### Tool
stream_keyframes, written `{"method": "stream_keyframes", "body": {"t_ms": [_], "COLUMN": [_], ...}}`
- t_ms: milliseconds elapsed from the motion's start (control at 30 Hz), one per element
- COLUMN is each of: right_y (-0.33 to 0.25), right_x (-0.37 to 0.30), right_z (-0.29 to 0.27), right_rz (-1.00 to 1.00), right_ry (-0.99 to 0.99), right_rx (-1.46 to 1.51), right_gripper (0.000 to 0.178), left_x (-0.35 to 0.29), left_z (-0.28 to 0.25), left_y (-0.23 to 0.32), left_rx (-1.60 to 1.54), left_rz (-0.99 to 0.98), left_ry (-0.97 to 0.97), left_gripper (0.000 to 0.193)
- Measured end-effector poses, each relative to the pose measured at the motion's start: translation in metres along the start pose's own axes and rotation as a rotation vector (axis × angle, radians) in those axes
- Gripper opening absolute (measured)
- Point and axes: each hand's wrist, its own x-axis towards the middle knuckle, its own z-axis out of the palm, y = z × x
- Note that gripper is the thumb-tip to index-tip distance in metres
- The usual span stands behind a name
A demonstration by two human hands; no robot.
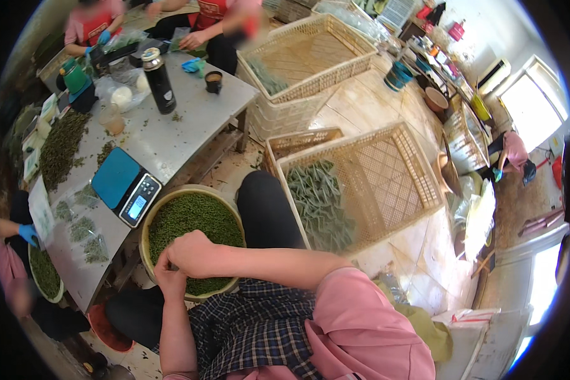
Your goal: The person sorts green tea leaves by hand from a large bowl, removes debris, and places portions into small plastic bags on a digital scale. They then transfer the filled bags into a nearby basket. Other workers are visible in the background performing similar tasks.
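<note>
Both of my hands meet above a round, pale-rimmed tub filled with small green grains, perhaps green peppercorns. My right hand reaches across from the right with its fingers curled in against the left. Below and beside it, my left hand is closed, fingertips pinched together near the right hand's fingers. Whatever lies between them is hidden. The tub stands between my knees, beside a digital scale with a blue pan on the table's edge.
The metal table holds a black thermos, a heap of dark green grains and small filled bags. To my right, a plastic crate contains several green packets. More crates stand behind. Other people sit around the table.
</note>
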Motion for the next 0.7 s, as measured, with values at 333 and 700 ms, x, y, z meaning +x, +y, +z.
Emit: {"method": "stream_keyframes", "body": {"t_ms": [333,700], "right_y": [0.037,0.318], "right_x": [-0.079,-0.293], "right_z": [-0.028,-0.002], "right_rz": [-0.081,1.172], "right_ry": [0.700,1.025], "right_rx": [0.067,-0.036], "right_gripper": [0.032,0.021], "left_x": [0.002,0.022], "left_z": [0.034,0.019], "left_y": [0.050,0.021], "left_rx": [0.089,0.111], "left_rz": [0.062,0.076], "left_ry": [-0.221,-0.112], "left_gripper": [0.049,0.029]}}
